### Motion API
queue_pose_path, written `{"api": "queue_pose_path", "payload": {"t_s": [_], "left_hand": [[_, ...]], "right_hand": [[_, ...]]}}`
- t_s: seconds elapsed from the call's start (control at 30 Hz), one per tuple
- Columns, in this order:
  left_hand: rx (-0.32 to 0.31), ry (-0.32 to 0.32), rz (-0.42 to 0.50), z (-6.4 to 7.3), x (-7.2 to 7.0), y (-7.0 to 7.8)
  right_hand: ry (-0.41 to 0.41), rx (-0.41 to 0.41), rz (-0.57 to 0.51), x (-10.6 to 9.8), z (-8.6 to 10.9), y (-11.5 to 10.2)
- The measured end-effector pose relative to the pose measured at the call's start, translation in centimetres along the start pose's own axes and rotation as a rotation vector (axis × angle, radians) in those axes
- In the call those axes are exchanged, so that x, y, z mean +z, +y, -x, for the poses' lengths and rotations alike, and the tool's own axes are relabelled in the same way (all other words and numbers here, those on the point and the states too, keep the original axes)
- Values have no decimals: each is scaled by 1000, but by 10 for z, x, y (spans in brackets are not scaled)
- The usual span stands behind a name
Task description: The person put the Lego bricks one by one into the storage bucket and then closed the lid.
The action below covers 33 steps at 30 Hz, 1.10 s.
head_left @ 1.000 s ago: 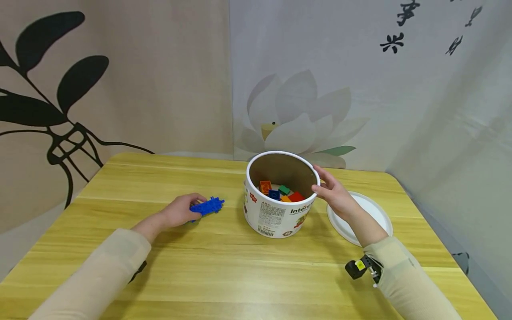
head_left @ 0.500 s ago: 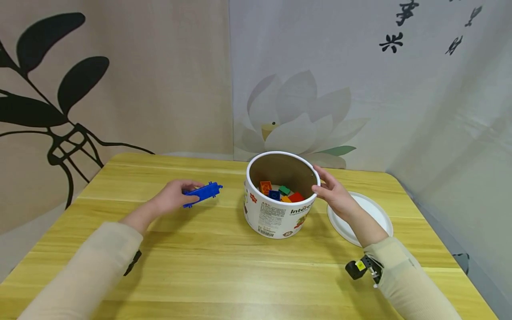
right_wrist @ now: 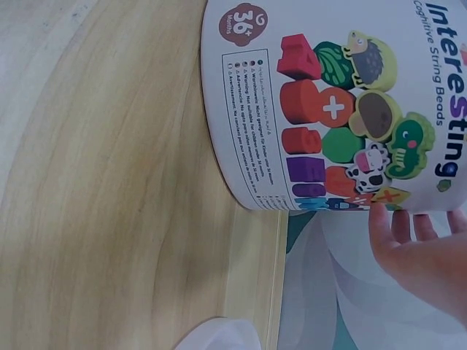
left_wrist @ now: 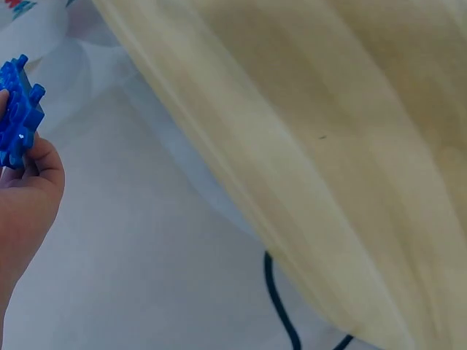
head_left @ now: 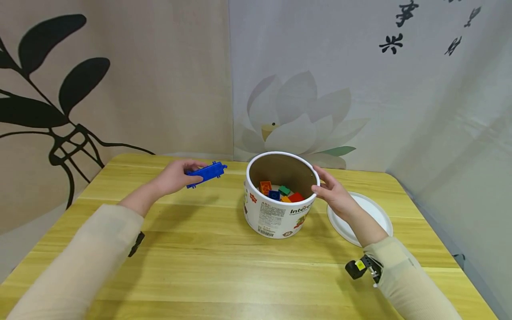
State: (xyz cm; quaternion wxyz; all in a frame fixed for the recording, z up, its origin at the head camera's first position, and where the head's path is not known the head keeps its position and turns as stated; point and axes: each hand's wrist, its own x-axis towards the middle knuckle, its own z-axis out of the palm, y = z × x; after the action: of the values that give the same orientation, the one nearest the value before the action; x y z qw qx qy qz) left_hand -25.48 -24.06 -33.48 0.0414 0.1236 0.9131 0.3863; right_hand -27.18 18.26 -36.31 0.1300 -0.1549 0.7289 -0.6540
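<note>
My left hand (head_left: 176,177) pinches a blue toy train chassis (head_left: 209,172) with small pegs along its sides, lifted above the table, left of the bucket. Studs on the blue train chassis (left_wrist: 16,117) show at the edge of the left wrist view. My right hand (head_left: 335,193) holds the right side of a white round bucket (head_left: 276,222), thumb and fingertips at its rim. Inside lie several building blocks: an orange one (head_left: 265,187), a dark blue one (head_left: 274,195), a green one (head_left: 284,190) and a red one (head_left: 296,197).
A white round lid (head_left: 370,209) lies on the wooden table (head_left: 248,275), right of the bucket and partly under my right forearm. Behind the table's far edge hangs a printed cloth (head_left: 180,89). The bucket's printed side (right_wrist: 328,95) faces the right wrist camera.
My left hand has raised the blue train chassis off the table and moved it toward the far edge. My right hand and the bucket have stayed in place.
</note>
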Motion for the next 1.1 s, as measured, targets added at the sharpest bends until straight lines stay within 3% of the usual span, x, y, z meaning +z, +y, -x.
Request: {"api": "queue_pose_path", "payload": {"t_s": [0.37,0.6,1.1], "left_hand": [[38,14,-6,-15,-11,31],[52,18,-8,-25,-14,58],[142,-50,60,-54,18,105]], "right_hand": [[3,8,5,1,-1,-1],[0,8,4,1,0,0],[10,9,5,3,3,-2]]}}
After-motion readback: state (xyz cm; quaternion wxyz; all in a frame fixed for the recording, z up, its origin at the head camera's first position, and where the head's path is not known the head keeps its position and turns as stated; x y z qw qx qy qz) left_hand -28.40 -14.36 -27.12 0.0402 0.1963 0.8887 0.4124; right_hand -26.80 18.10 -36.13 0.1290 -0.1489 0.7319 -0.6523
